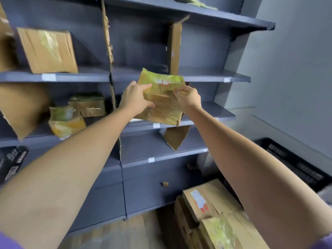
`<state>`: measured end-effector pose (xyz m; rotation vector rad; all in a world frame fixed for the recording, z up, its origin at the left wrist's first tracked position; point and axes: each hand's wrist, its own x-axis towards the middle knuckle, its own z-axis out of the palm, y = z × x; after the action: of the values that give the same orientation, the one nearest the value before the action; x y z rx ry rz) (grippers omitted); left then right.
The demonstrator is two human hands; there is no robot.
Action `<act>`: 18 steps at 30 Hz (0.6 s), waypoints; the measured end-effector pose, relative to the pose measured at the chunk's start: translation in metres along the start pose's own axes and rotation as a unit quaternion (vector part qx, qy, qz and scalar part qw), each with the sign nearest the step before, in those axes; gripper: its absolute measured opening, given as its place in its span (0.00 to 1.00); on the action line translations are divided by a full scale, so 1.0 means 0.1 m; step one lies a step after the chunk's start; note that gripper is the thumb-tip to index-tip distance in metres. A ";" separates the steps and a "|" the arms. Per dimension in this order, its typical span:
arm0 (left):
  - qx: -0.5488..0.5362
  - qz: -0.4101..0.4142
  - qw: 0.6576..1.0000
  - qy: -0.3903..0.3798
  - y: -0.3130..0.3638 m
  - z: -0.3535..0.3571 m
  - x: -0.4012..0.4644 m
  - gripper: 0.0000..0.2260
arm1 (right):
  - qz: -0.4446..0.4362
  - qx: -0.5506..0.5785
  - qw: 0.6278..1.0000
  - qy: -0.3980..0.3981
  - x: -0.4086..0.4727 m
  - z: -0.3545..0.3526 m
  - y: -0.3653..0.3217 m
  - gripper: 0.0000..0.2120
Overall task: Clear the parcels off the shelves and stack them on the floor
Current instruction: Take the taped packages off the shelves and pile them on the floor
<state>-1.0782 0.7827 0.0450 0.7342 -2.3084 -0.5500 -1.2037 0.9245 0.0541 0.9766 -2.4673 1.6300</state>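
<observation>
Sleeves: purple cuffs at the bottom corners, bare forearms reaching up and forward.
Floor stack (215, 212): cardboard parcels piled at lower right on the wooden floor (115, 236); the top one carries a white and red label, and a smaller parcel with green tape lies at the near edge.
Black crate (294, 164): beside the stack, against the grey wall.
Left hand (133, 98): fingers curled round the left edge of the held parcel, thumb on its near face.
Right hand (188, 97): fingers bent and pinching the right edge of the same parcel.
Held parcel (162, 103): a flat brown carton wrapped in clear and green tape, tilted, lifted in front of the grey shelving (179, 76), just above a middle shelf.
Left bay: two small taped parcels (75, 114) on the middle shelf; a larger box (48, 51) leaning on the shelf above.
Dividers: torn cardboard sheets (175, 45) standing upright between the bays.
</observation>
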 end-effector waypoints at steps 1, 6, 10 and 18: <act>-0.008 -0.001 1.000 -0.014 0.05 0.11 -0.11 0.38 | 0.010 -0.004 1.000 0.005 -0.09 -0.07 0.11 0.08; -0.030 -0.003 0.997 -0.072 0.31 0.69 -0.59 0.38 | 0.056 -0.036 0.998 0.015 -0.51 -0.45 0.71 0.08; -0.045 -0.008 0.992 -0.116 0.53 1.21 -0.93 0.37 | 0.092 -0.064 0.994 0.010 -0.76 -0.76 1.25 0.10; -0.052 -0.020 0.979 -0.195 1.24 2.31 -1.54 0.37 | 0.145 -0.061 0.987 0.010 -1.19 -1.63 2.39 0.11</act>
<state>-1.1834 1.0169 -0.1188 0.6694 -2.6005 -0.8946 -1.2803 1.1797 -0.1096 0.6054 -2.7633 1.5231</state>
